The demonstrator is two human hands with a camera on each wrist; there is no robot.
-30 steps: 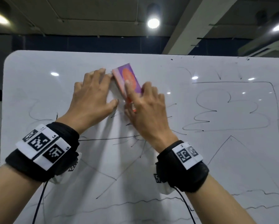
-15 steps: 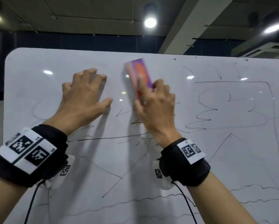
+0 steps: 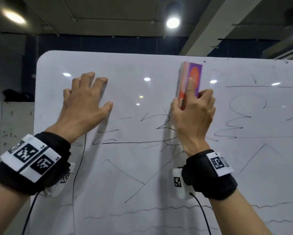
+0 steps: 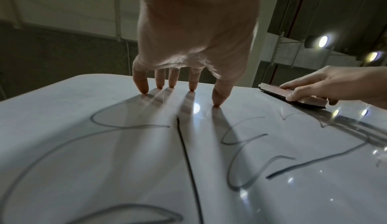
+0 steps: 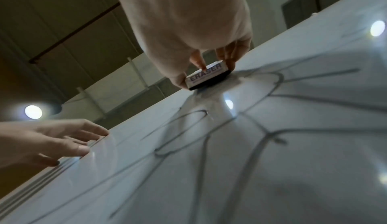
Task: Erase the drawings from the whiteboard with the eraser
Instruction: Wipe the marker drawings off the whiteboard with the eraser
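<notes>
Right hand (image 3: 193, 116) grips the purple-and-orange block eraser (image 3: 190, 78) at twelve o'clock; left hand (image 3: 84, 102) splayed on the glossy whiteboard (image 3: 142, 167); black marker drawings (image 3: 254, 119) mostly remain.

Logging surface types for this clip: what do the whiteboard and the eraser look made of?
Whiteboard: smooth, glossy white coated panel, probably melamine or painted steel; it mirrors the ceiling lights. Eraser: light printed body, likely foam or plastic, over a dark pad, probably felt.

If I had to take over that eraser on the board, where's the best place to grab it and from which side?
Probably by its two long side edges, coming from below, as the right hand does now. The eraser stands long-axis upright, felt face flat on the whiteboard, so only the sides and back are free. A forefinger laid along the back would press it on.
</notes>
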